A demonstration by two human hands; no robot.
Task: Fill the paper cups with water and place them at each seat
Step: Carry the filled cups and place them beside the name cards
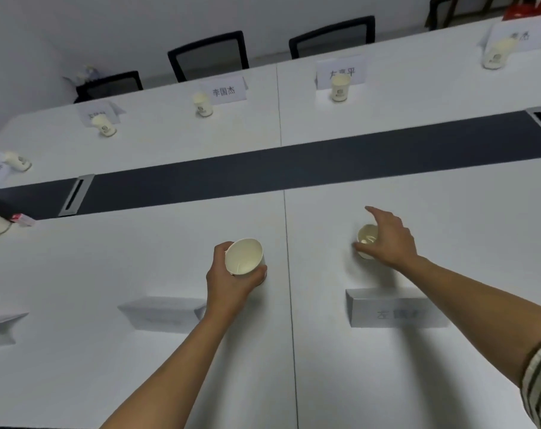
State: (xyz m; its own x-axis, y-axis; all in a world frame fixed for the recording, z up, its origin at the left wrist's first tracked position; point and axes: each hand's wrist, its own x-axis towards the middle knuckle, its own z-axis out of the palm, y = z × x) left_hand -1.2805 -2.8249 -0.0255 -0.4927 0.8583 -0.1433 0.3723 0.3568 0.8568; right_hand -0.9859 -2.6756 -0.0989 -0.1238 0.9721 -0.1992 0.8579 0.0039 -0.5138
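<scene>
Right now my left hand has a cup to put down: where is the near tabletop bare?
Bare: between the folded card and dark strip, left of your left hand and held cup. Crowded: around the right hand, second cup, right card.

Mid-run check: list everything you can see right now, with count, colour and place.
table: one, white with a dark centre strip, fills the view.
far cups: six, cream, along the far and left edges.
left cup: one, cream, near side, left of the table seam.
right cup: one, cream, right of the seam, beyond a near card.
name cards: eight, white; five far and left, three near.
chairs: at least three, black, behind the far edge.
cable ports: two, grey, in the strip.
red object: one, top right; unclear what.
left hand: grips left cup.
right hand: thumb and fingers round right cup.
</scene>
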